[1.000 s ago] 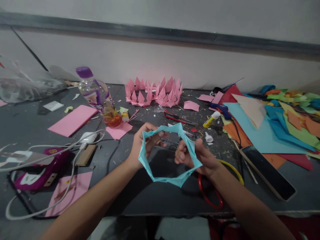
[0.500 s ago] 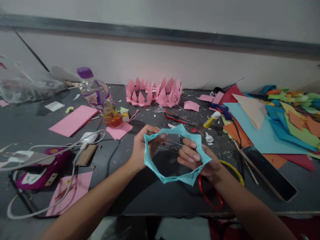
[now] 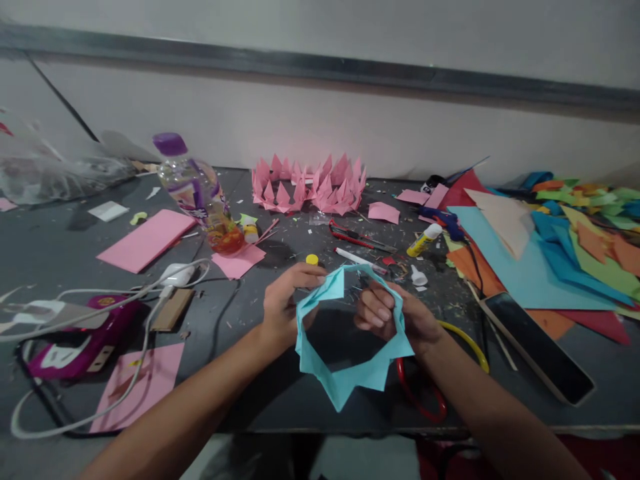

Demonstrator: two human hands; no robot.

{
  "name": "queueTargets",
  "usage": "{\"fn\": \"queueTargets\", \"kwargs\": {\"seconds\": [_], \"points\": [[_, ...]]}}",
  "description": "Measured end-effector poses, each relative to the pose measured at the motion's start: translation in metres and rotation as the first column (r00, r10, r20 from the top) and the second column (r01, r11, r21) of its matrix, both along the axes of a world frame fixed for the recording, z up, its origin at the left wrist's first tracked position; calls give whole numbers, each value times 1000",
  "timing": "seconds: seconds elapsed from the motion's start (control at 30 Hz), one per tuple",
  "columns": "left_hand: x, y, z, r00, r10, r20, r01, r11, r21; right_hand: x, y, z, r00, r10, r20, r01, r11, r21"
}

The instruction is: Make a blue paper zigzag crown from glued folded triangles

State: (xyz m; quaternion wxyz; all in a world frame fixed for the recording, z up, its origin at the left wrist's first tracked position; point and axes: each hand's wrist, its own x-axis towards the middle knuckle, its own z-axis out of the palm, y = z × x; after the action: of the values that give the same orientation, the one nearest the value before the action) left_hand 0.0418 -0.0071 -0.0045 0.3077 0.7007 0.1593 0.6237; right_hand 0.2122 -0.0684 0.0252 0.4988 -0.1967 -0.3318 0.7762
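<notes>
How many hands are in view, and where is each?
2. The left hand holds the left side of the light-blue paper ring; the right hand is at its right side. The ring partly hides some fingers.

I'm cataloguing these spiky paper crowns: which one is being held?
The light-blue crown, held by the left hand and right hand; the pink crowns stand on the table by the wall.

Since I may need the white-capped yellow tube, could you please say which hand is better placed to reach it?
Probably the right hand: nearer the yellow tube than the left hand, though both hold the blue paper ring.
</notes>
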Motion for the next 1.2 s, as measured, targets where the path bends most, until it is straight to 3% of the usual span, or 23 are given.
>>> {"fn": "queueTargets", "kwargs": {"seconds": [0.17,0.33,0.53,0.67,0.77,0.93,1.2], "points": [[3,-1,-2,994,-47,95,53,997,-64,-2,0,1,997,-55,-61,56,998,5],[5,-3,-2,986,-122,115,130,990,-60,-3,0,0,973,-204,-112,194,976,-97],[8,-8,3,964,-184,189,226,947,-230,-5,4,-2,873,-485,49,487,866,-111],[10,-9,1,954,-212,213,269,917,-294,-5,7,-4,789,-603,120,612,789,-60],[11,-10,2,950,-222,218,282,912,-300,-3,9,-5,769,-624,139,637,766,-83],[11,-11,7,951,-230,208,284,914,-290,-3,12,-2,807,-576,133,591,794,-144],[10,-11,11,964,-213,161,253,922,-294,-4,12,1,814,-571,108,580,788,-206]]}}
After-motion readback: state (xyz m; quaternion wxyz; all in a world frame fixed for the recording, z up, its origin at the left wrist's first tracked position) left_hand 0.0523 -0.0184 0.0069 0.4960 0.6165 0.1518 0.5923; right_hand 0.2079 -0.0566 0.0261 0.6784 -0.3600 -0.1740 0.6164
